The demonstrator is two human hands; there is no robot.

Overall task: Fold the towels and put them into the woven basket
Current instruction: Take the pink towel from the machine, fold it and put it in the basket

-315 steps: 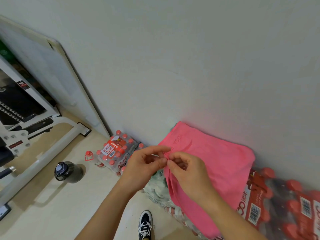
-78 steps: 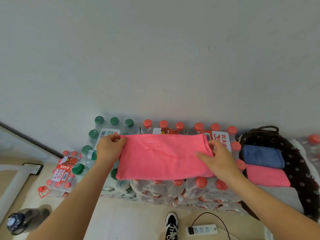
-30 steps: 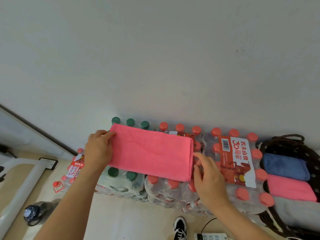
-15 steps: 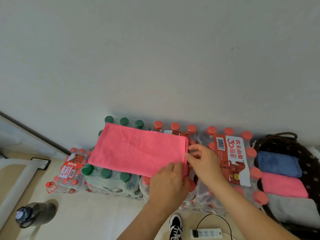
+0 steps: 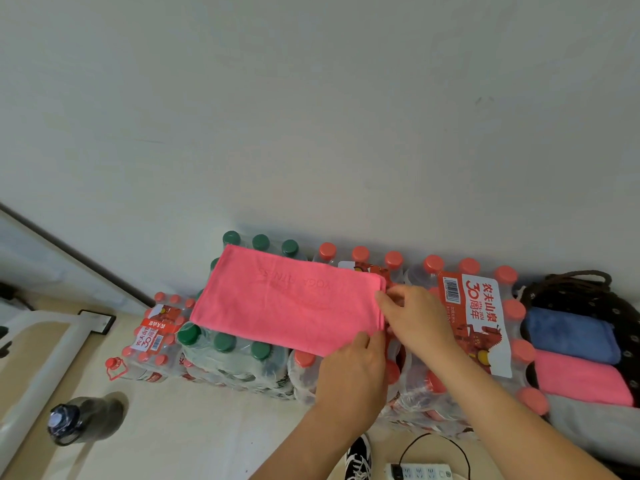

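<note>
A pink towel (image 5: 287,303), folded into a long rectangle, lies flat on top of shrink-wrapped packs of water bottles (image 5: 239,362). My left hand (image 5: 353,372) pinches its near right corner. My right hand (image 5: 417,318) pinches the right edge near the far corner. At the far right stands the dark woven basket (image 5: 571,289). Inside it lie a folded blue towel (image 5: 571,336), a folded pink towel (image 5: 581,384) and a grey towel (image 5: 595,427).
A pale wall rises right behind the bottle packs. A red-labelled pack (image 5: 474,320) sits between the towel and the basket. On the floor are a dark water bottle (image 5: 79,420), a power strip (image 5: 422,472) with a black cable, my shoe (image 5: 358,459) and a white frame (image 5: 45,358).
My left hand left the towel's left end and crossed to its near right corner beside my right hand. The towel has stayed flat on the packs.
</note>
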